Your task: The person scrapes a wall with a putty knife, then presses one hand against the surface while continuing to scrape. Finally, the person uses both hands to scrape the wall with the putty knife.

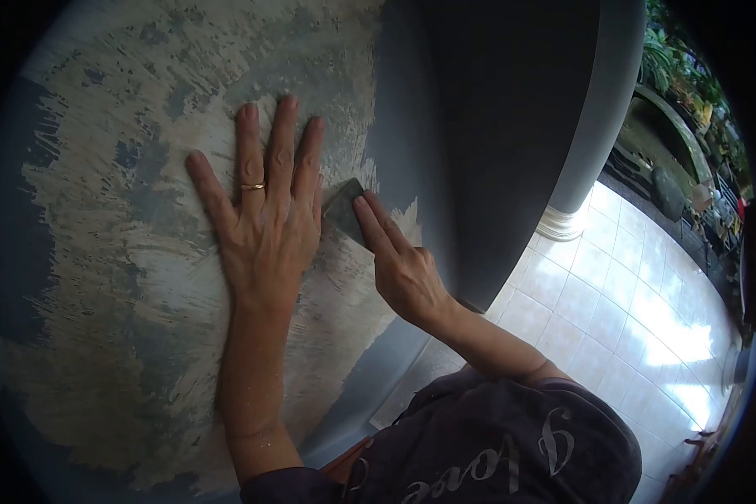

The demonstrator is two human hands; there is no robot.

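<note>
My left hand [269, 202] lies flat against the patchy wall [168, 294], fingers spread, with a gold ring on one finger. Just to its right, my right hand [407, 273] grips a flat, grey-green rectangular scraper [349, 214], its index and middle fingers stretched along the top. The scraper rests at the wall surface, tilted, its far edge close to the left hand's little finger. Much of the right thumb is hidden. Around both hands the wall shows rough beige and grey patches with ragged, scratched borders.
Darker grey paint [407, 109] borders the patch near a wall corner. A grey column [592, 109] with a pale base stands at the right, beside glossy floor tiles [613, 286]. Beyond lie plants [664, 59] and stones. My dark shirt [496, 437] fills the bottom.
</note>
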